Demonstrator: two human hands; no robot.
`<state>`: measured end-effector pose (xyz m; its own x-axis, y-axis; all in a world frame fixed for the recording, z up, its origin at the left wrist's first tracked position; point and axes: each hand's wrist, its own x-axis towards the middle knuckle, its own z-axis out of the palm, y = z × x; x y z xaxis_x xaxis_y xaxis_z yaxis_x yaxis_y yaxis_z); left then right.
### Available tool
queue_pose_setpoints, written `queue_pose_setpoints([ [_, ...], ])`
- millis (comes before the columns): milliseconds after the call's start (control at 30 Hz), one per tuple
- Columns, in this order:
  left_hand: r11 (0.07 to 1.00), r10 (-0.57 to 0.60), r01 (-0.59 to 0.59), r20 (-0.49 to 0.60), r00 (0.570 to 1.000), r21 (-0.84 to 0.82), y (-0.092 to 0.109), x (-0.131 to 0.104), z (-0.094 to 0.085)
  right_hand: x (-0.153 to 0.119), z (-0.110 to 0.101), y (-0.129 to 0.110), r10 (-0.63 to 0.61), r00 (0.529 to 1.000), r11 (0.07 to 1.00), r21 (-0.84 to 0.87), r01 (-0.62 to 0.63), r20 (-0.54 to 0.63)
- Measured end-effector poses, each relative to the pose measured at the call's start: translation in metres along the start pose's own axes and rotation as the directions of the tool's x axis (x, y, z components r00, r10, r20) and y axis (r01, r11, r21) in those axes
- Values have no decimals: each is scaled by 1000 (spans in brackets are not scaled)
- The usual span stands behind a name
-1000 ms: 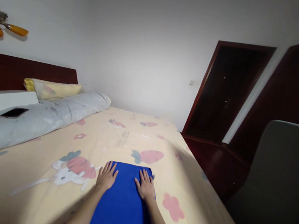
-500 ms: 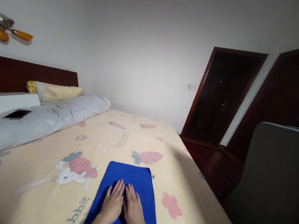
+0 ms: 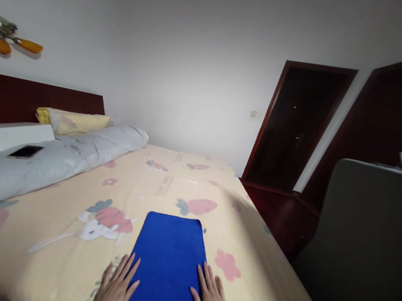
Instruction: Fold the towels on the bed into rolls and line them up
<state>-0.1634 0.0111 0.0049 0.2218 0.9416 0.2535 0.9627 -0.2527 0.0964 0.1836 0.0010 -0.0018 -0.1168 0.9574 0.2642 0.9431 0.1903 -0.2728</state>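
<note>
A flat blue cloth lies lengthwise on the patterned bedsheet, its near end running out of the bottom of the view. My left hand rests by the cloth's left edge, fingers stretched and slightly spread, thumb reaching onto the blue. On the opposite edge my right hand lies much the same way, its thumb and fingertips at the border of the cloth. Neither hand grips anything.
At the left, a rolled grey quilt bears a phone beside a white box. A yellow pillow leans near the headboard. To the right stand a dark chair back and a door.
My hands have moved apart, from close together on the middle of the cloth to its left and right edges, and nearer to me. The cloth lies flat as before.
</note>
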Motion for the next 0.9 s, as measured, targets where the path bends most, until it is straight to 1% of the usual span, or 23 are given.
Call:
queue_pose_setpoints([
  [33,1000,-5,5,-16,1000,13,5,0,0,1,0,-5,6,1000,1000,-8,-6,-10],
  [100,999,23,-21,-52,998,25,25,3,3,5,2,-27,7,1000,1000,-3,-7,-29],
  [200,997,71,-71,-68,995,11,70,11,16,13,13,-75,-39,999,998,53,40,-31],
  [267,998,60,-60,-51,997,-3,95,15,27,14,23,-100,-60,998,994,87,60,4],
  [300,999,48,-48,-37,998,-8,102,15,31,12,28,-108,-59,998,994,95,57,23],
  [333,999,41,-41,-24,999,-12,105,14,35,10,31,-111,-52,998,994,98,48,33],
  [400,998,55,-55,-15,998,-20,97,7,39,2,34,-104,-41,999,995,96,37,33],
  [467,995,97,-98,-23,995,-31,77,-2,36,-7,31,-86,-46,999,995,88,44,20],
  [533,990,130,-131,-20,991,-48,53,-12,26,-17,25,-64,-48,999,996,75,47,9],
  [633,979,177,-174,21,984,-104,22,-24,3,-30,15,-34,-27,1000,998,58,26,9],
  [733,943,292,-282,37,956,-176,-1,-32,-18,-41,2,-12,-27,999,998,58,25,38],
  [800,919,348,-338,16,937,-202,-15,-37,-26,-48,-8,-1,-49,998,997,67,46,46],
  [900,917,345,-341,-19,938,-207,-31,-46,-28,-56,-20,15,-112,992,991,84,107,51],
])
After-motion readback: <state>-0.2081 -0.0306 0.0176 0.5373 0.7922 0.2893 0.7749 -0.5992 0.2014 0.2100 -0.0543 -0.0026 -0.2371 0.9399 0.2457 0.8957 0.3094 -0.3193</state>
